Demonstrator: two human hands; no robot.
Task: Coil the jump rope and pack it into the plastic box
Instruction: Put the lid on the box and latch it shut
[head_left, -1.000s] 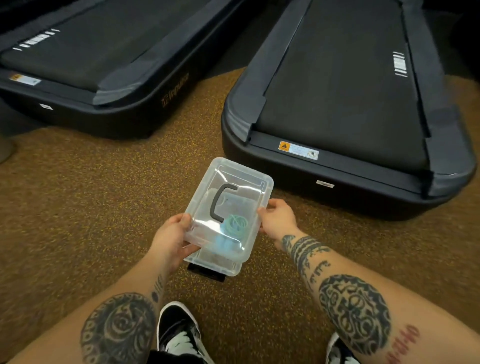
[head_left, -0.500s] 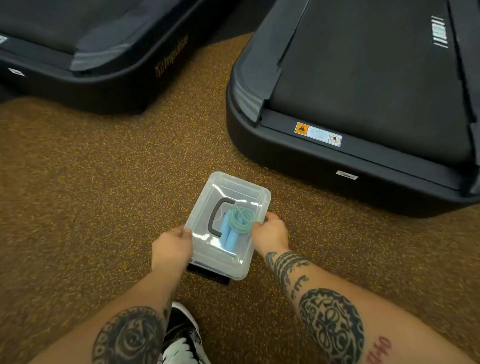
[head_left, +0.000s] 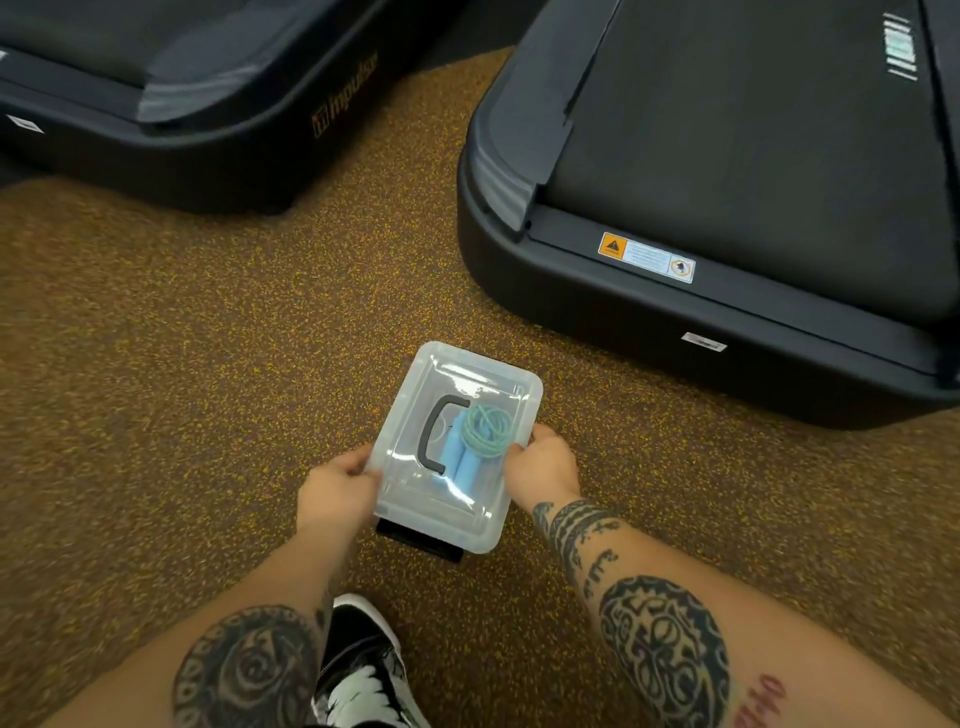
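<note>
The clear plastic box (head_left: 441, 514) has its lid on, and a black carry handle (head_left: 435, 434) lies across the lid. Through the lid I see the jump rope (head_left: 485, 428): a green coil beside two light blue handles. My left hand (head_left: 337, 488) grips the box's left long edge. My right hand (head_left: 543, 465) grips the right long edge. The box is low over the speckled brown floor, with a black clasp showing under its near end; whether it rests on the floor I cannot tell.
Two black treadmills flank the spot: one (head_left: 727, 208) just ahead to the right, another (head_left: 182, 93) at the far left. Speckled brown rubber floor (head_left: 156, 389) lies between. My black-and-white shoe (head_left: 363, 670) is just below the box.
The box has gone down and away from the camera, held by both hands throughout. The rope inside shows more sharply through the lid now.
</note>
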